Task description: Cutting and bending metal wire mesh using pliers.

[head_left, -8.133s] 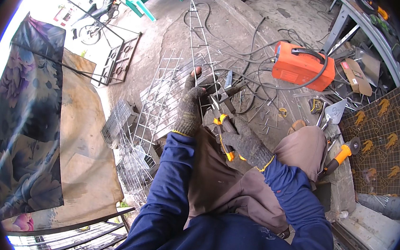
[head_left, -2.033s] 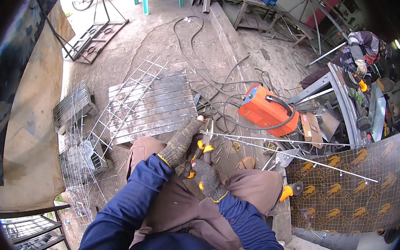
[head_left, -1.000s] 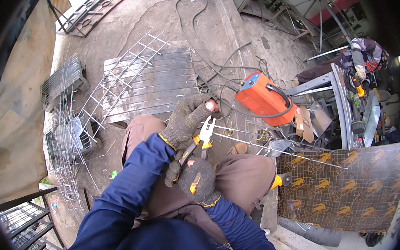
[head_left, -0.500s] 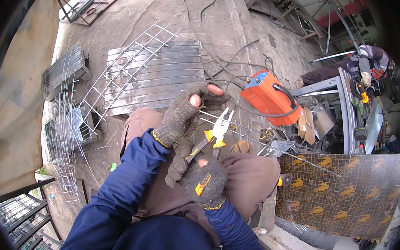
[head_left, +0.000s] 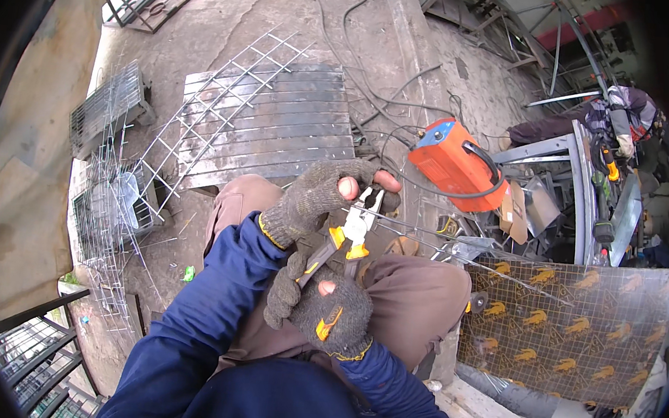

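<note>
Work area viewed from above, directions taken from the centre of the view. A concrete floor (head_left: 196, 245) underlies the whole; a tan sheet (head_left: 38, 143) hangs at nine o'clock, and a dark film-faced plywood sheet (head_left: 562, 340) with an orange animal print stands at four o'clock. A slatted metal panel (head_left: 302, 123) lies at eleven o'clock, a welded wire grid (head_left: 199, 121) overlapping its nine-o'clock side. The orange welding machine (head_left: 453, 168), with a black carrying handle, rests at two o'clock. Both gloved hands meet near the centre. The right hand (head_left: 333, 312) grasps the handles of the combination pliers (head_left: 359, 223), which lie just off centre, handles spread and head toward one o'clock. The left hand (head_left: 316, 195) curls beside that head, bare thumb and finger tips showing; whether it grasps anything cannot be told. Thin metal rods (head_left: 519, 280) extend from near the head toward four o'clock.
</note>
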`<action>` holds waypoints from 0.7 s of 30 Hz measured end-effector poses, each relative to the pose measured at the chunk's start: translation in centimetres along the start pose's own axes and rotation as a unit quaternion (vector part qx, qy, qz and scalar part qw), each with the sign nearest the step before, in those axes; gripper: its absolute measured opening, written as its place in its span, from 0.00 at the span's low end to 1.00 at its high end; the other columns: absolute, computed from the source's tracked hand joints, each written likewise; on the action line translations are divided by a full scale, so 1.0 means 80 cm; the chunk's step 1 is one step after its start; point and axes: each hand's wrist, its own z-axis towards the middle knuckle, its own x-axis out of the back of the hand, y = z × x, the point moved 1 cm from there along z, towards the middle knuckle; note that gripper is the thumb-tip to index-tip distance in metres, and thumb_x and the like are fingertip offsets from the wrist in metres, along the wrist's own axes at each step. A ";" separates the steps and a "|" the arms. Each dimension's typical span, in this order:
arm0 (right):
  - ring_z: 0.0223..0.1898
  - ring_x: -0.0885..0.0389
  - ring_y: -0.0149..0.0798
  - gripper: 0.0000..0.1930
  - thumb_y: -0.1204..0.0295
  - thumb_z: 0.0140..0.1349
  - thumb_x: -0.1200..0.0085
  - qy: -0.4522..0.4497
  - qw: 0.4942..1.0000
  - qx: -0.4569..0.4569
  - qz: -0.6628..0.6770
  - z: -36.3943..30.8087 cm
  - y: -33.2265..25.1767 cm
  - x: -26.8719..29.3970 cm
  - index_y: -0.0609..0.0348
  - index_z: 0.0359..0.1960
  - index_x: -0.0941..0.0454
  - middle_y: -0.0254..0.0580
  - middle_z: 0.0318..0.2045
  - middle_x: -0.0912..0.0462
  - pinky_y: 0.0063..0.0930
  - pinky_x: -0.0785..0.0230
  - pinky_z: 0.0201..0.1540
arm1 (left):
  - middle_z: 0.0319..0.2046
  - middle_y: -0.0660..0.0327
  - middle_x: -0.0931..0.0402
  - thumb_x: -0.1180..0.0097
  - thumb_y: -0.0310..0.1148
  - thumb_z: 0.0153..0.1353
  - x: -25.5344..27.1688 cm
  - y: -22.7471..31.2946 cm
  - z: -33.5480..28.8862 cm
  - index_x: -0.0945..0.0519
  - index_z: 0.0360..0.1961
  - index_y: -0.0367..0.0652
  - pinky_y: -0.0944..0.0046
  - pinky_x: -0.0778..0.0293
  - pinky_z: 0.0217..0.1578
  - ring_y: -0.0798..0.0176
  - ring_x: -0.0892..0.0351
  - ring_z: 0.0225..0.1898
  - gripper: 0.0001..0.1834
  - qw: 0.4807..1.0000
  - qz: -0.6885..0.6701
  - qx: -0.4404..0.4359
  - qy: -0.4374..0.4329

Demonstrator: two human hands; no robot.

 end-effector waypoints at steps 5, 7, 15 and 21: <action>0.37 0.30 0.44 0.20 0.57 0.60 0.49 0.033 0.999 -0.002 0.024 -0.006 0.009 -0.007 0.59 0.45 0.34 0.43 0.33 0.31 0.46 0.36 0.42 | 0.34 0.61 0.20 0.41 0.66 0.53 -0.005 0.014 -0.002 0.21 0.49 0.31 0.72 0.28 0.34 0.70 0.22 0.34 0.43 0.996 0.083 0.017 0.000; 0.36 0.30 0.44 0.20 0.57 0.59 0.49 0.020 0.999 -0.009 0.030 -0.005 0.012 -0.003 0.59 0.45 0.34 0.43 0.33 0.31 0.45 0.36 0.42 | 0.30 0.61 0.20 0.42 0.68 0.53 -0.001 0.009 -0.003 0.20 0.44 0.32 0.72 0.30 0.31 0.70 0.23 0.30 0.42 0.997 0.080 0.016 0.010; 0.33 0.29 0.47 0.19 0.59 0.57 0.49 0.010 0.999 -0.028 0.036 -0.019 0.025 -0.011 0.59 0.42 0.33 0.45 0.31 0.30 0.47 0.33 0.38 | 0.27 0.59 0.20 0.41 0.62 0.56 0.009 0.007 -0.003 0.17 0.31 0.34 0.69 0.30 0.30 0.67 0.22 0.29 0.33 0.991 0.133 0.011 0.004; 0.35 0.26 0.48 0.19 0.60 0.54 0.46 0.022 0.990 -0.095 0.099 -0.038 0.027 -0.013 0.59 0.43 0.32 0.46 0.32 0.28 0.47 0.32 0.38 | 0.25 0.58 0.19 0.40 0.55 0.58 0.018 0.003 -0.001 0.18 0.26 0.37 0.67 0.30 0.29 0.65 0.22 0.28 0.27 0.985 0.173 0.014 0.001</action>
